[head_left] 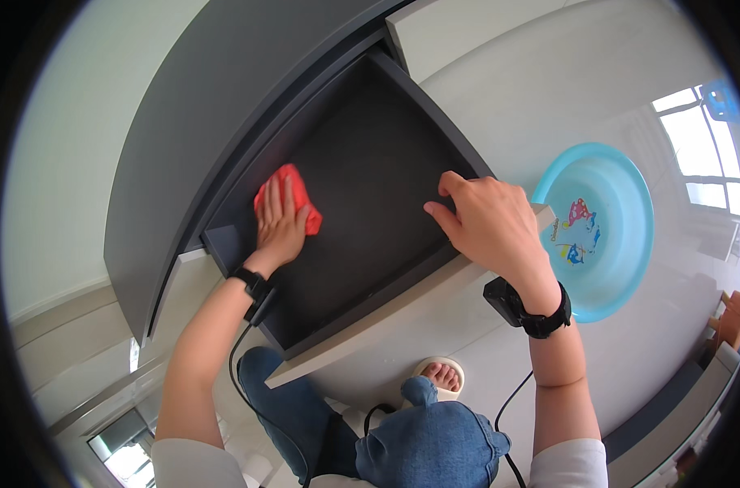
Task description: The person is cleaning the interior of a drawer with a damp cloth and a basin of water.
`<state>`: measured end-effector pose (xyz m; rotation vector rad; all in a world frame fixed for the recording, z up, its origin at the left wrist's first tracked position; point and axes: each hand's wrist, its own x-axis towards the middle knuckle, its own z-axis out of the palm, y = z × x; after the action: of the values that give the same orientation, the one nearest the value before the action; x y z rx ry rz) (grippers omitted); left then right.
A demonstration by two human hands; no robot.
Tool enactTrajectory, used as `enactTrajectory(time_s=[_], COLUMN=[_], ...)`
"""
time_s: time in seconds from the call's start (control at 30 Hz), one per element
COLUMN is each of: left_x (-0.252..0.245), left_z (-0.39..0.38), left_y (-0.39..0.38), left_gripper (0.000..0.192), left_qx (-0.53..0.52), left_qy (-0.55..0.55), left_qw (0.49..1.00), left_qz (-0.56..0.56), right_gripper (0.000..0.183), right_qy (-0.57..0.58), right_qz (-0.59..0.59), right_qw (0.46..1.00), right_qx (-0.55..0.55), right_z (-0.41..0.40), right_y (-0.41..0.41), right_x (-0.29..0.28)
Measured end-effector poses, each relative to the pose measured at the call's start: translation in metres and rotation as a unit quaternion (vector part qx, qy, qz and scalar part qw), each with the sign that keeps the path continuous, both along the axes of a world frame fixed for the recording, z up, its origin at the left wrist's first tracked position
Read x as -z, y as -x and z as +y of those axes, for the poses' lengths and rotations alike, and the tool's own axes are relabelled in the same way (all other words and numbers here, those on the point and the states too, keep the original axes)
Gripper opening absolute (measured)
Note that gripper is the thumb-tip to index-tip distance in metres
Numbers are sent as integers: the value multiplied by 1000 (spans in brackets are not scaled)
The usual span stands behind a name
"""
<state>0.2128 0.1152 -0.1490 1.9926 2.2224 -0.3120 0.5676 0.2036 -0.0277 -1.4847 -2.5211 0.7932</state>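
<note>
A dark grey drawer (370,177) with a pale front panel stands pulled out of a cabinet. Inside it, at the left, my left hand (280,229) lies flat with its fingers over a red cloth (294,180), pressing it against the drawer near its back left side. My right hand (489,216) is over the drawer's right front corner, thumb and forefinger apart, with nothing seen between them. Part of its underside is hidden. Just right of that hand, a light blue plastic basin (635,244) with cartoon pictures on its bottom sits on the floor.
The cabinet's dark grey top (211,104) curves along the upper left. Glossy pale floor (504,110) stretches to the right. My knees in blue jeans (431,442) and a foot in a cream slipper (449,375) are below the drawer. Black cables (248,396) run from the wrist devices.
</note>
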Motion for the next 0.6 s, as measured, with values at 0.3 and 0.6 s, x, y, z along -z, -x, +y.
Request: enactTrajectory(time_s=[0.3, 0.6], left_x=[-18, 27], left_z=[-28, -39], left_y=[23, 43], left_gripper=[78, 89], left_qx=[-251, -265], left_qy=[207, 86], left_qw=[944, 960], left_qz=[44, -20], right_gripper=[28, 27], right_qy=[-35, -34], right_qz=[42, 34], right_qw=[998, 999], right_qx=[-6, -13], right_z=[-1, -3], right_y=[-4, 0], right_x=[7, 5])
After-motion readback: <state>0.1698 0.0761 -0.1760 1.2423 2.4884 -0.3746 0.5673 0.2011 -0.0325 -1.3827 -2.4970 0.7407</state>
